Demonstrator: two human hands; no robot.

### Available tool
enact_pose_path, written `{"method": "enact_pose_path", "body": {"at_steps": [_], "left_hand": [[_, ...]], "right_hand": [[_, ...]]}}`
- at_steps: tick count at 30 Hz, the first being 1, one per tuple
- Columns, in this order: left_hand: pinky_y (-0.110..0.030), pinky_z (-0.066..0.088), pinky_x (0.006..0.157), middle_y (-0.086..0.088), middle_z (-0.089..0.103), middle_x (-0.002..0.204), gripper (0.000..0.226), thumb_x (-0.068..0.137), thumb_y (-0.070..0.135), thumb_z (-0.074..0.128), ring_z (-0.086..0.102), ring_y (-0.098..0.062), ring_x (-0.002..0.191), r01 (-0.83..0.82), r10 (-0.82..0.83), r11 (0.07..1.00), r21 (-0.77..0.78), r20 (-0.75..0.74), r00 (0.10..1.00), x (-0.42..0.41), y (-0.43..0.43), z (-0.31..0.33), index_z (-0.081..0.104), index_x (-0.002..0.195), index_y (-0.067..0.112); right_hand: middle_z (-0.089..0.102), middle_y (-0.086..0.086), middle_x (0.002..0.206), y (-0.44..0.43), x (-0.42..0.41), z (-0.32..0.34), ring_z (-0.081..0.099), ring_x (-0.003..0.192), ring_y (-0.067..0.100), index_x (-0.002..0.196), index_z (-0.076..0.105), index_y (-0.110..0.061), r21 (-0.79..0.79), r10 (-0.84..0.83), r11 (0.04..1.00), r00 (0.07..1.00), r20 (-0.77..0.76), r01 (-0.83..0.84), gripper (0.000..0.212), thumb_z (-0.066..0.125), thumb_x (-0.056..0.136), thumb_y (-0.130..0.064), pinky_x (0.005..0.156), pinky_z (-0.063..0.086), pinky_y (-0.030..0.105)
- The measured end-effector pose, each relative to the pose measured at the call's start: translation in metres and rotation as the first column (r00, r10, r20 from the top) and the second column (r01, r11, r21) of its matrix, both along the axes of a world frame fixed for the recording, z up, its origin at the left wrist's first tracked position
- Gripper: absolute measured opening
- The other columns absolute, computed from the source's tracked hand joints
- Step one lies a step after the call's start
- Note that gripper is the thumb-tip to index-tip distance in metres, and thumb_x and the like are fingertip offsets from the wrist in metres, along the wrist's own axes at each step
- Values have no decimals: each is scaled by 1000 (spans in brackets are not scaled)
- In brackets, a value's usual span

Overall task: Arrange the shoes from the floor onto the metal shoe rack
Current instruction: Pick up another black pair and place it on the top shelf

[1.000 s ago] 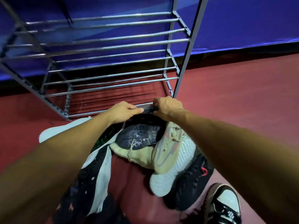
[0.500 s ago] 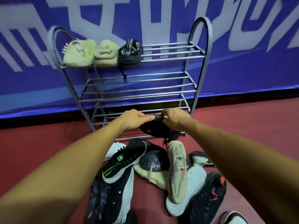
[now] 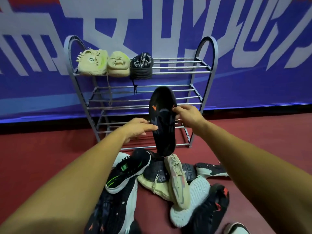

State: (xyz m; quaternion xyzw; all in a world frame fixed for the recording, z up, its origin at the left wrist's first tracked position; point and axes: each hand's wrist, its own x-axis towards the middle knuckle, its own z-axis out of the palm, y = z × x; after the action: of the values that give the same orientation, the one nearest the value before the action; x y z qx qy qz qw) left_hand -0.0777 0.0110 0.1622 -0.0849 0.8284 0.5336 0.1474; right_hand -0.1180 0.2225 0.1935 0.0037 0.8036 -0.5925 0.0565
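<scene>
"What's hard to make out?"
"The floor pile (image 3: 168,183) tangles under both forearms, and one shoe (image 3: 236,228) is cut off at the frame's bottom edge."
"And the metal shoe rack (image 3: 215,48)?"
"Its top shelf holds two pale sneakers (image 3: 92,62) and a black sneaker (image 3: 141,68)."
"The black shoe (image 3: 163,122)?"
"Upright before the lower shelves. The left hand (image 3: 138,128) and right hand (image 3: 189,115) each keep a pinching grip on its edges."

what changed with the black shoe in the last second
The left hand and right hand have lifted the black shoe from low by the rack's bottom bars. It now stands on end before the middle shelves, one hand gripping each side edge. The three shoes on the top shelf and the pile on the floor stayed put.
</scene>
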Motion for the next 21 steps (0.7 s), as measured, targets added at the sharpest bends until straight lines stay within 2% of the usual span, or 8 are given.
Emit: {"method": "enact_pose_path", "body": {"at_steps": [3, 5, 6, 9, 12, 16, 19, 21], "left_hand": [[-17, 38, 60, 12, 65, 98, 32, 90, 34, 72, 59, -2, 84, 58, -59, 998, 18, 33, 998, -2, 11, 4, 65, 118, 20], [-16, 37, 54, 8, 65, 87, 30, 88, 33, 74, 56, -4, 72, 66, -66, 998, 13, 16, 998, -7, 16, 4, 67, 112, 15], [-14, 40, 53, 5, 67, 89, 31, 88, 31, 75, 58, -6, 73, 64, -64, 998, 24, 9, 998, -9, 19, 4, 68, 111, 11], [-15, 50, 68, -1, 74, 111, 26, 89, 27, 74, 67, -12, 103, 26, -30, 990, 141, 27, 999, -15, 26, 6, 70, 109, 10], [-22, 44, 61, -6, 75, 113, 28, 86, 35, 75, 67, -13, 93, -1, -7, 974, 226, 34, 999, -21, 31, 11, 70, 108, 17], [-31, 48, 93, -1, 74, 115, 57, 71, 51, 81, 66, -19, 111, -24, 42, 958, 285, -58, 997, -30, 35, 16, 71, 117, 18], [-31, 46, 78, 2, 76, 108, 48, 81, 44, 76, 68, -14, 97, 2, 11, 941, 339, -37, 999, -32, 39, 21, 66, 120, 18], [-28, 46, 72, 3, 77, 100, 37, 84, 41, 74, 69, -12, 88, 6, 1, 938, 346, -21, 1000, -34, 44, 24, 66, 115, 22]], "right_hand": [[53, 4, 58, 1, -9, 18, 42, 36, 8, 94, 66, -11, -140, -55, 989, 998, 10, 56, 10, 61, 95, -19, 35, 28, 15], [51, 2, 55, 5, -18, 30, 38, 35, 8, 93, 66, -12, -175, -87, 981, 996, 1, 86, 11, 61, 95, -22, 36, 25, 17], [50, 0, 54, 8, -22, 37, 37, 36, 8, 94, 66, -12, -192, -99, 977, 995, -3, 97, 11, 61, 95, -23, 37, 24, 17], [55, 0, 58, 19, -34, 50, 39, 41, 9, 99, 67, -13, -229, -123, 966, 992, -1, 120, 14, 62, 95, -25, 40, 23, 20], [57, 1, 60, 23, -41, 56, 43, 44, 10, 92, 67, -15, -298, -140, 945, 990, 15, 138, 12, 64, 94, -27, 42, 25, 20], [57, 1, 61, 27, -49, 63, 44, 46, 9, 96, 66, -13, -390, -169, 905, 985, 33, 169, 15, 65, 93, -27, 43, 27, 21], [56, 1, 61, 32, -58, 65, 43, 43, 7, 85, 62, -15, -406, -206, 890, 977, 47, 207, 16, 65, 94, -28, 39, 30, 19], [56, 1, 61, 36, -63, 65, 44, 43, 7, 81, 60, -15, -419, -230, 878, 972, 54, 231, 19, 65, 94, -28, 38, 30, 19]]}}
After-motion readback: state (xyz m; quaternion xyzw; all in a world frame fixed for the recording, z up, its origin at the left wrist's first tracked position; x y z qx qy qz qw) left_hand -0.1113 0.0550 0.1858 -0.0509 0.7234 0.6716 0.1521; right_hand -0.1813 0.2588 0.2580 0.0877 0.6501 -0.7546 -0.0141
